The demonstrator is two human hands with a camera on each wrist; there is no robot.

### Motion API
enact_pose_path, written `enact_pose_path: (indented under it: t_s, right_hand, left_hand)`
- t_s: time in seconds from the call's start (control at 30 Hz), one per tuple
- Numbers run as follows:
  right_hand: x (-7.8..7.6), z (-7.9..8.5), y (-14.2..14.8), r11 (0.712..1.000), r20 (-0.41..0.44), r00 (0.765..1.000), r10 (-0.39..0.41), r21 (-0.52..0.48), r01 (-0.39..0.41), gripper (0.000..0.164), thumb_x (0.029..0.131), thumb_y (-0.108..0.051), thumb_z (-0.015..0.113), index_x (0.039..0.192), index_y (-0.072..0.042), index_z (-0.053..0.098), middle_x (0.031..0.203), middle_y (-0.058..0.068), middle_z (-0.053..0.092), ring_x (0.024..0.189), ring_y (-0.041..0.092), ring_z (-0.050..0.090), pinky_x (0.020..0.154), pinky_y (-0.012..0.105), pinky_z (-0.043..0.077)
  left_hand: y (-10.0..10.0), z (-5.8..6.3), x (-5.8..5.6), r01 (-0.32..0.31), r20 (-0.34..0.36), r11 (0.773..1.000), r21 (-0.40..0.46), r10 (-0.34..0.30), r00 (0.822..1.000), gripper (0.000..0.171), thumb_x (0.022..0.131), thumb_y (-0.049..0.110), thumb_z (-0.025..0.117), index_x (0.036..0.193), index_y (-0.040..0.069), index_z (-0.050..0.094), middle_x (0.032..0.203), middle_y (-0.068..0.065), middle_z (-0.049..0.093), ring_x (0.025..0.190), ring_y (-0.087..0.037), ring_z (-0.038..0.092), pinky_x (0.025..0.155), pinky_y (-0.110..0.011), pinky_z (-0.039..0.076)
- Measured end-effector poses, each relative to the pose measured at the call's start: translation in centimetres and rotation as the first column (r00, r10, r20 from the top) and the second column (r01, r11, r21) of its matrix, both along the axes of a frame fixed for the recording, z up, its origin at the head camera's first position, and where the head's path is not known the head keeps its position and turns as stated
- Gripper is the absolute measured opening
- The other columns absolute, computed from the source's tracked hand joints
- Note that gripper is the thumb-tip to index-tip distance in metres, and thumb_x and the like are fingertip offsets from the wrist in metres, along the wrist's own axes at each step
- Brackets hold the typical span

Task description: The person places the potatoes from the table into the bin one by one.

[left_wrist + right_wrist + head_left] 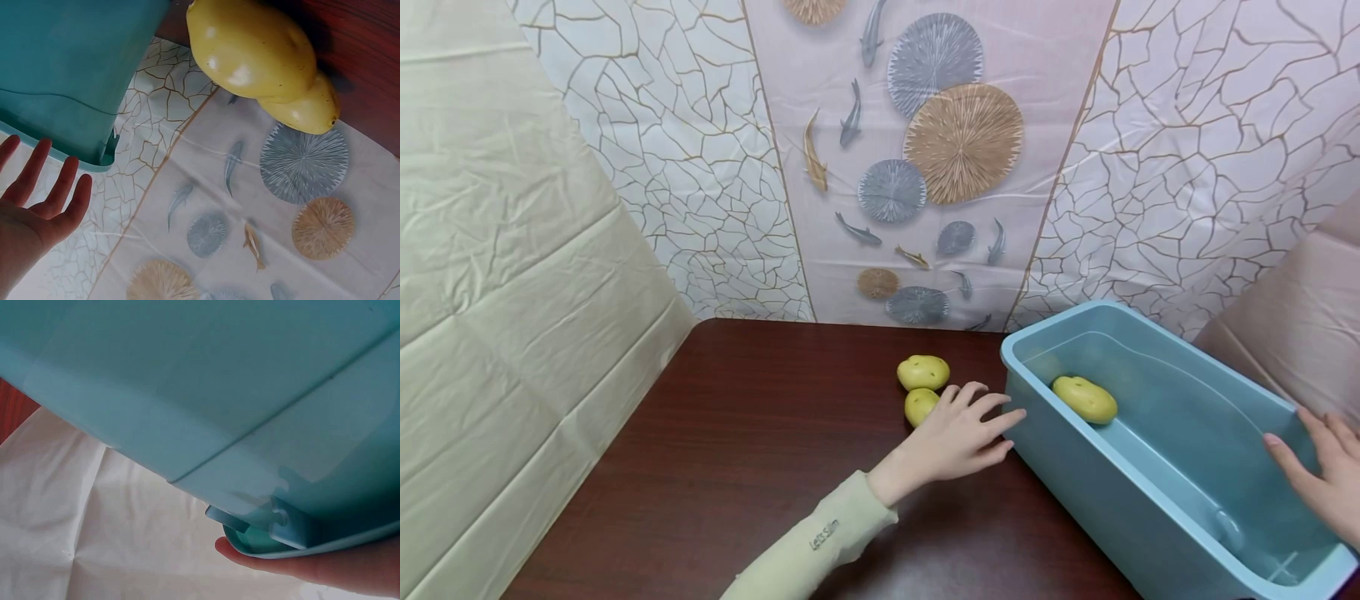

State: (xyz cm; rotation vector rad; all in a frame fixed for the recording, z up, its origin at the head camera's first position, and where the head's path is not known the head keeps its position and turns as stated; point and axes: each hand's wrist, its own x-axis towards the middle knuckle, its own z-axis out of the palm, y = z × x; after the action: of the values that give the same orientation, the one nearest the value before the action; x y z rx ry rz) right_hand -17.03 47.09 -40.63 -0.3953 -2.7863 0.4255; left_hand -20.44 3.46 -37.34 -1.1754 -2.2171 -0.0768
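Note:
My left hand (pixel 958 433) hovers over the table beside the left wall of a blue plastic bin (pixel 1060 454), fingers spread and loosely bent, with nothing in it. Two yellow potatoes lie just behind that hand: a farther potato (pixel 923 372) and a nearer potato (pixel 919 405) partly hidden by the hand. In the left wrist view the larger-looking potato (pixel 253 47) overlaps the other. Inside the bin, toward its far end, rests another yellow potato (pixel 1084 400). At the bin's right rim, my right hand (pixel 1326 475) holds the edge; the right wrist view shows a finger (pixel 275 565) along the rim.
The dark red-brown table (pixel 760 433) reaches back to a patterned curtain (pixel 850 275). Pale cloth (pixel 535 333) hangs along the left side, and more cloth (pixel 1277 308) stands close to the bin's right. The bin's tall walls occupy the table's right side.

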Motion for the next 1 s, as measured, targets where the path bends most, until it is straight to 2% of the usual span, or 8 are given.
enact_pose_path:
  t_s: [0.13,0.27,0.37,0.57,0.6,0.8,0.83,1.0]
  right_hand:
    - [0.5,0.8,-1.0,1.0,-0.026,1.0,0.015,-0.015,-0.015,0.081,0.09,-0.057,0.023,0.139,0.005,0.006,0.139,0.037,-0.001,0.132,0.047,-0.004,0.106,0.057,0.0]
    - [1.8,2.9,-3.4,0.999,-0.054,0.998,0.039,-0.027,-0.041,0.079,0.091,-0.054,0.022,0.138,0.007,0.008,0.137,0.039,0.002,0.131,0.048,-0.002,0.106,0.056,0.001]
    - [2.4,4.0,-4.6,0.999,-0.042,0.998,0.042,-0.023,-0.043,0.078,0.092,-0.053,0.022,0.137,0.008,0.007,0.137,0.04,0.002,0.131,0.049,-0.002,0.106,0.056,0.001]
    - [2.0,3.5,-4.0,0.999,-0.011,1.0,0.027,-0.018,-0.027,0.081,0.09,-0.056,0.02,0.138,0.008,0.005,0.137,0.039,0.0,0.129,0.051,-0.006,0.105,0.058,0.0]
    - [1.5,2.7,-3.0,1.0,-0.011,1.0,0.026,-0.013,-0.026,0.082,0.09,-0.057,0.021,0.138,0.007,0.004,0.137,0.038,-0.001,0.129,0.051,-0.007,0.105,0.058,-0.002]
    - [2.2,3.7,-4.2,1.0,0.002,1.0,0.025,-0.015,-0.025,0.084,0.089,-0.058,0.02,0.138,0.008,0.003,0.137,0.038,-0.003,0.128,0.051,-0.01,0.105,0.058,-0.002]
    - [2.7,4.6,-5.2,0.999,0.008,1.0,0.026,-0.021,-0.026,0.083,0.09,-0.057,0.018,0.137,0.009,0.002,0.137,0.039,-0.002,0.128,0.051,-0.009,0.105,0.058,-0.002]
    - [2.6,4.7,-5.3,1.0,0.012,1.0,0.025,-0.02,-0.024,0.082,0.09,-0.057,0.018,0.137,0.009,0.002,0.137,0.039,-0.002,0.128,0.051,-0.009,0.105,0.058,-0.002]
  left_hand:
    - [-0.3,-0.3,0.0,0.006,0.007,1.0,0.008,-0.006,1.0,0.035,0.084,0.035,0.052,0.118,0.027,0.056,0.116,0.004,0.056,0.103,-0.019,0.049,0.074,-0.031,0.041]
    - [-0.8,-0.6,0.0,0.004,0.012,1.0,0.004,-0.004,1.0,0.034,0.085,0.036,0.051,0.118,0.026,0.056,0.115,0.004,0.056,0.103,-0.019,0.049,0.075,-0.032,0.042]
    - [-1.1,-0.8,-0.1,-0.007,0.015,1.0,-0.011,0.007,1.0,0.035,0.086,0.037,0.05,0.119,0.026,0.056,0.116,0.003,0.056,0.103,-0.018,0.049,0.076,-0.032,0.042]
    - [-1.8,-1.5,-0.4,-0.039,0.038,0.999,-0.032,0.04,0.998,0.034,0.086,0.037,0.049,0.118,0.027,0.056,0.117,0.004,0.055,0.104,-0.017,0.048,0.073,-0.031,0.042]
    - [-1.9,-1.7,-0.4,-0.044,0.045,0.998,-0.037,0.046,0.998,0.034,0.086,0.037,0.049,0.119,0.027,0.055,0.118,0.004,0.055,0.105,-0.017,0.048,0.073,-0.031,0.042]
    - [-2.4,-2.6,-0.9,-0.063,0.035,0.996,-0.065,0.065,0.997,0.035,0.086,0.037,0.05,0.118,0.027,0.055,0.118,0.005,0.055,0.104,-0.017,0.05,0.076,-0.031,0.04]
    - [-2.6,-2.8,-1.0,-0.065,0.026,0.996,-0.065,0.067,0.997,0.035,0.085,0.038,0.05,0.118,0.027,0.056,0.118,0.005,0.055,0.104,-0.017,0.05,0.076,-0.031,0.04]
    - [-3.1,-3.6,-1.5,-0.083,0.018,0.994,-0.072,0.084,0.996,0.035,0.085,0.038,0.05,0.118,0.028,0.056,0.119,0.005,0.055,0.105,-0.016,0.05,0.078,-0.033,0.039]
